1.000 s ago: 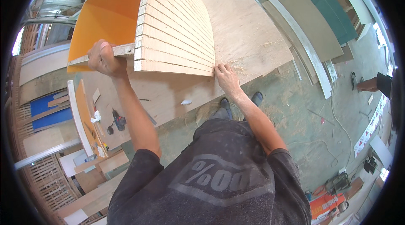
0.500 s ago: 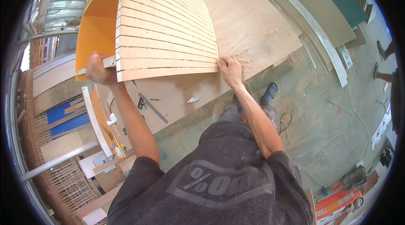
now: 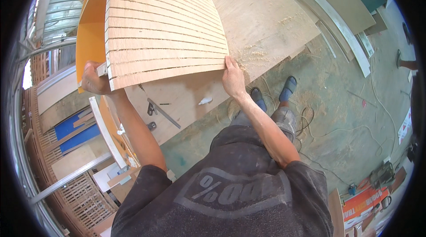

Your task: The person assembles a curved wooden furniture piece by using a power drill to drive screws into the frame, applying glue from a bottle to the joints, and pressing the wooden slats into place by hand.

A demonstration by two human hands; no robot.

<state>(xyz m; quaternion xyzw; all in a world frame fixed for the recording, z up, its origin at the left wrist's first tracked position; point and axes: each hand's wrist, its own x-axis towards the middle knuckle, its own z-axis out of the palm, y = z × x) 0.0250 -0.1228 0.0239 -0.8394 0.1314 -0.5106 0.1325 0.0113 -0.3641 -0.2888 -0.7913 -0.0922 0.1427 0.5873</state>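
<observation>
A curved plywood piece point(image 3: 166, 37) with many parallel slots stands raised over a worktable point(image 3: 275, 19), its left side joined to orange-yellow panels point(image 3: 91, 37). My left hand point(image 3: 96, 79) is closed around its lower left corner, by a pale strip between the yellow panel and the slotted face. With thumb and fingers, my right hand point(image 3: 234, 77) grips the near right corner of the slotted sheet. Below it on the tabletop lie a combination square point(image 3: 163, 112), a pencil point(image 3: 165, 103) and a small white bottle point(image 3: 205, 100).
Sawdust point(image 3: 255, 53) is scattered on the tabletop. Long boards point(image 3: 328, 10) lie beyond at the right. Cables point(image 3: 346, 130) trail over the floor. Stacked offcuts point(image 3: 77, 132) fill the left side. Another person's foot point(image 3: 404, 63) shows at the far right.
The slotted piece has shifted left and a little toward me, both hands moving with it. More sawdust shows beside its right edge.
</observation>
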